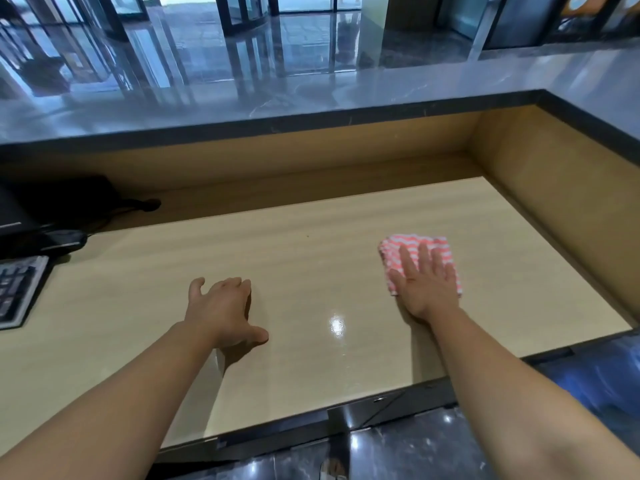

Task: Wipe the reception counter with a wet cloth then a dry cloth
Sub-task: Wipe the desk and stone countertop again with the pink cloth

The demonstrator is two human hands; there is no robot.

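My right grip (427, 284) lies flat, fingers straight, pressing the soft, light folded cloth (408, 242) near the right end of the bench (311, 271), my left grip (221, 313) released mid-bench; I'd judge palm pressure over its middle beats pinching.

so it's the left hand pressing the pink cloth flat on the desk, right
Not the left. The head view shows the right hand pressing the pink cloth flat on the desk. The left hand rests on the bare desk and holds nothing.
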